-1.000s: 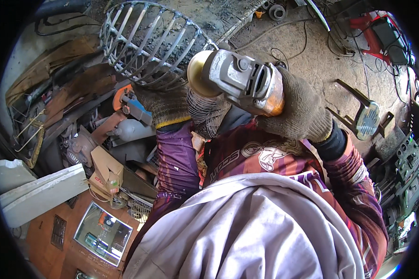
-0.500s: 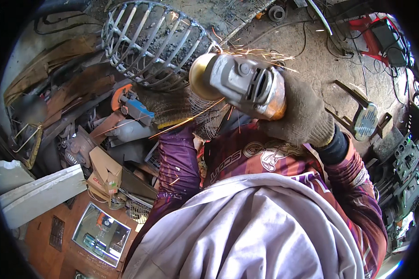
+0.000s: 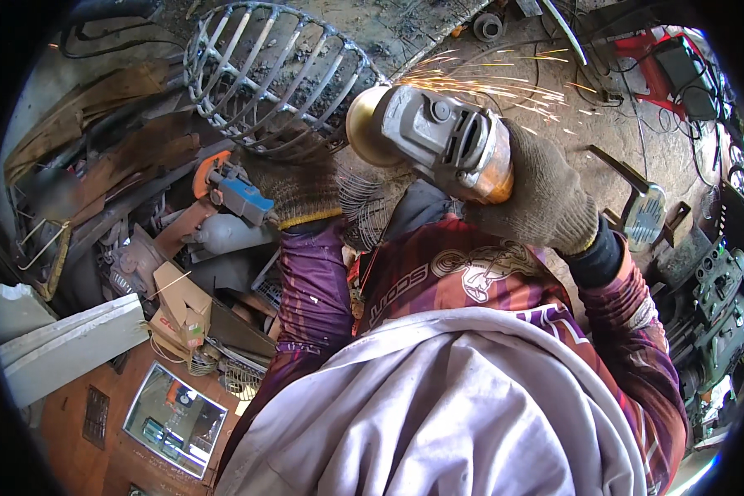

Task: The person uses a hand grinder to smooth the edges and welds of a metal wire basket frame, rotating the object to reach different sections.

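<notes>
My right hand (image 3: pixel 546 198), in a brown knit glove, is closed around the body of an angle grinder (image 3: pixel 442 136). The grinder's disc (image 3: pixel 370 126) meets the right end of a round cage of welded metal rods (image 3: pixel 285 70), and bright sparks (image 3: pixel 488 87) stream off to the right. Below the cage's near edge is my left hand (image 3: pixel 302 186), also gloved, with a yellow cuff band. Its fingers lie in shadow by the lower bars and are hidden, so its grip does not show. A coil of thin wire (image 3: pixel 362 207) sits just right of it.
To the left lie a blue and orange tool (image 3: pixel 240 194), an open cardboard box (image 3: pixel 182 306) and pale slabs (image 3: pixel 74 339). A metal stand with a slotted plate (image 3: pixel 645 215) is at the right. Cables (image 3: pixel 628 91) run near a red-framed machine (image 3: pixel 653 74) at the far right.
The grinder has shifted slightly right and up along with my right hand. The spark stream is denser and reaches farther right. The cage and left hand show only slight shifts.
</notes>
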Motion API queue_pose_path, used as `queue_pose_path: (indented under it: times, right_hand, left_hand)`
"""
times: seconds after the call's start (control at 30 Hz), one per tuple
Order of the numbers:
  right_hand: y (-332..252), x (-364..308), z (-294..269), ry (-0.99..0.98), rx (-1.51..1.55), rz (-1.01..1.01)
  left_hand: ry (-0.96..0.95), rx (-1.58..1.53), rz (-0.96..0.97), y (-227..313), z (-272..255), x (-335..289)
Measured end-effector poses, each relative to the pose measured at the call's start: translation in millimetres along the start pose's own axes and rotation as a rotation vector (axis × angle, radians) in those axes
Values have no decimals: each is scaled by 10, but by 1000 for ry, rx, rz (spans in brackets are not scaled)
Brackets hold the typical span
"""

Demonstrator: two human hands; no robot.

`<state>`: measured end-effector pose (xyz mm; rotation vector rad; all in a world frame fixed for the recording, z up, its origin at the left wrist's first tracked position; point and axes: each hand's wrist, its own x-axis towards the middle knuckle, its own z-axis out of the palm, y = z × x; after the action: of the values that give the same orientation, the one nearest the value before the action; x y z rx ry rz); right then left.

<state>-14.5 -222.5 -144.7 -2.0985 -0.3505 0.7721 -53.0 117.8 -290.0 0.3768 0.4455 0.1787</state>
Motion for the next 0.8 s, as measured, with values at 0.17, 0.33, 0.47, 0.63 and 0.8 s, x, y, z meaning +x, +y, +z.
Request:
queue_pose_path:
  times: [0.17, 0.33, 0.47, 0.63, 0.8]
  right_hand:
    - [-30, 0, -17, -37, 11, -39]
    - [38, -60, -59, -41, -12, 2]
    - [-13, -50, -106, -16, -37, -15]
    - [40, -71, -94, 9, -78, -81]
    - [5, -60, -122, -39, -72, 11]
  left_hand:
    - [-45, -50, -41, -46, 39, -48]
    - [-315, -362, -184, -136, 70, -34]
    - [-114, -82, -16, -187, 176, -101]
    - [-221, -215, -117, -161, 108, -105]
    - [-175, -194, -130, -143, 64, -72]
